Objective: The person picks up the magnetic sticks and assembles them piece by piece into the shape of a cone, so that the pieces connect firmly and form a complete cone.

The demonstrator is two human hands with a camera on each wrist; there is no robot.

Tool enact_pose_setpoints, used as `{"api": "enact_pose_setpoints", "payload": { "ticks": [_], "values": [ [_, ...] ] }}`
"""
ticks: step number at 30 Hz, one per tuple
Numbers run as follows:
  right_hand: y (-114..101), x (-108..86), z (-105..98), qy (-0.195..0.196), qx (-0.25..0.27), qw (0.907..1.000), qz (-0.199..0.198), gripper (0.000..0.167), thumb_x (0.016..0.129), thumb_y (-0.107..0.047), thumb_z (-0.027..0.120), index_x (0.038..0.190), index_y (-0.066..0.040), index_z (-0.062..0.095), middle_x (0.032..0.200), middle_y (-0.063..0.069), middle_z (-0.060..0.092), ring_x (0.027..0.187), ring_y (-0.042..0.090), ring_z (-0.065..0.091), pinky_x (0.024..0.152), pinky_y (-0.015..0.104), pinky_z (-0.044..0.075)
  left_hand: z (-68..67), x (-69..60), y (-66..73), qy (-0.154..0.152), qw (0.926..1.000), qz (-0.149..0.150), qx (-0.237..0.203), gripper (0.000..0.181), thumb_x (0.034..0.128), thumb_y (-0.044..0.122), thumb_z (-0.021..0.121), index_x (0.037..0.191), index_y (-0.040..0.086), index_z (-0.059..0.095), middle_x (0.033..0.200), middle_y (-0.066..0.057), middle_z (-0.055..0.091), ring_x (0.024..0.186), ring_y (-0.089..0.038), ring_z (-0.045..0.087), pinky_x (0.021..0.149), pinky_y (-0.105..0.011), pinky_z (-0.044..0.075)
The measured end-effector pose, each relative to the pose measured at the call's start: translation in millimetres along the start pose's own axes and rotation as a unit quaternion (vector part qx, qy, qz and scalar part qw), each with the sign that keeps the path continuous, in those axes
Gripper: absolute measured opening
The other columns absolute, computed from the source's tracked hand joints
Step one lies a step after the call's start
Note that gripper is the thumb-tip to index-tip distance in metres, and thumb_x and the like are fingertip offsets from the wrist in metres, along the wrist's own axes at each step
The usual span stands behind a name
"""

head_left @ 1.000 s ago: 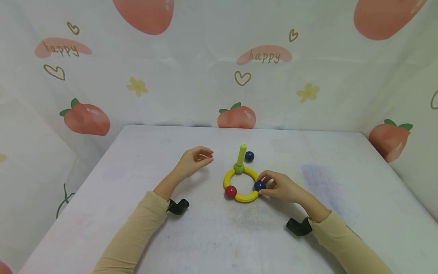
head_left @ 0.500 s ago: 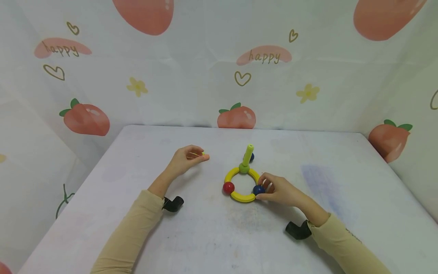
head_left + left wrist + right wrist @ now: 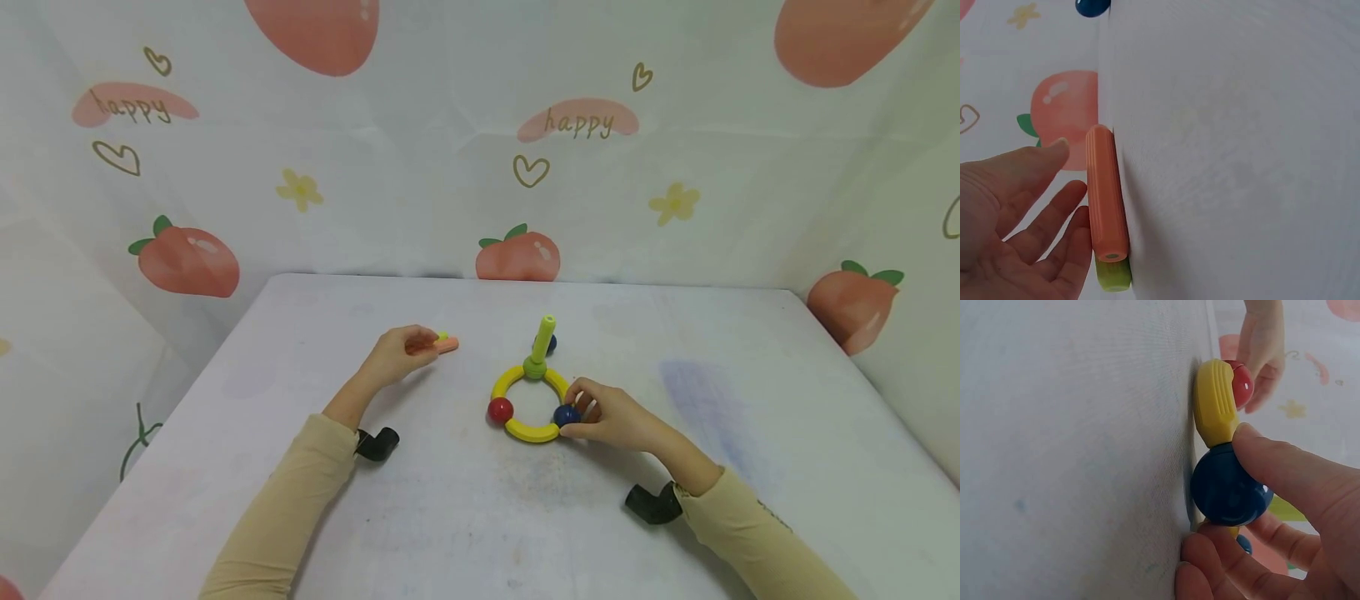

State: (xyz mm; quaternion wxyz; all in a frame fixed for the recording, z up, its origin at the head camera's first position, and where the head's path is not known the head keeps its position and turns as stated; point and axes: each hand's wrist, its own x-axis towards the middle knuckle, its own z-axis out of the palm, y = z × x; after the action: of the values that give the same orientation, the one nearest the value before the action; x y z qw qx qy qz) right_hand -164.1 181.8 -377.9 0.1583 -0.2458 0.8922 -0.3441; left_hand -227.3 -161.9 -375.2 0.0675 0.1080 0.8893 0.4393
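My right hand (image 3: 615, 417) pinches the blue ball (image 3: 1232, 487) between thumb and fingers, at the right side of the ring (image 3: 532, 434) of yellow curved pieces on the table (image 3: 450, 517). A red ball (image 3: 500, 410) sits at the ring's left, and a green ball (image 3: 535, 369) at its far side carries a tall, slightly leaning stick (image 3: 544, 337). A light, firm pinch here should steady the ring without twisting its joints.

My left hand (image 3: 1016, 219) is around one side of the orange stick (image 3: 1107, 194), thumb and fingers apart, not clamped; whether the fingertips graze it, I can't quite tell. A green stick (image 3: 1114, 275) lies right beside it, so a good hold would close squarely across the orange one's middle, without dragging its neighbour.
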Motion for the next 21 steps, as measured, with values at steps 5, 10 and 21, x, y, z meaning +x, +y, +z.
{"api": "enact_pose_setpoints", "payload": {
  "ticks": [5, 10, 21],
  "values": [
    [0.6, -0.1, 0.2, -0.001, 0.000, 1.0000, -0.001, 0.035, 0.083, -0.025, 0.071, 0.103, -0.008, 0.049, 0.090, 0.009, 0.061, 0.072, 0.011, 0.059, 0.063, 0.021, 0.049, -0.3, 0.8, -1.5, -0.001, 0.9998, 0.002, 0.021, 0.033, 0.0874, 0.011, 0.063, 0.118, -0.001, 0.059, 0.117, -0.018, 0.063, 0.107, -0.030, 0.057, 0.093, -0.041, 0.047],
    [0.0, -0.2, 0.2, -0.002, 0.002, 1.0000, 0.002, 0.035, 0.083, -0.025, 0.070, 0.103, -0.008, 0.048, 0.091, 0.009, 0.061, 0.072, 0.011, 0.059, 0.063, 0.021, 0.049, -1.1, 2.7, -1.5, -0.013, 0.9985, -0.026, 0.045, 0.036, 0.0848, 0.012, 0.067, 0.118, 0.001, 0.059, 0.113, -0.017, 0.063, 0.101, -0.027, 0.057, 0.088, -0.037, 0.048],
    [-2.7, -0.6, -1.2, -0.009, 0.000, 1.0000, -0.001, 0.035, 0.083, -0.025, 0.070, 0.104, -0.007, 0.048, 0.091, 0.010, 0.061, 0.072, 0.011, 0.058, 0.063, 0.021, 0.048, -3.7, 3.1, -2.3, -0.045, 0.9953, -0.059, 0.063, 0.037, 0.0832, 0.009, 0.067, 0.119, 0.002, 0.059, 0.114, -0.017, 0.062, 0.103, -0.027, 0.058, 0.090, -0.038, 0.048]
  ]
}}
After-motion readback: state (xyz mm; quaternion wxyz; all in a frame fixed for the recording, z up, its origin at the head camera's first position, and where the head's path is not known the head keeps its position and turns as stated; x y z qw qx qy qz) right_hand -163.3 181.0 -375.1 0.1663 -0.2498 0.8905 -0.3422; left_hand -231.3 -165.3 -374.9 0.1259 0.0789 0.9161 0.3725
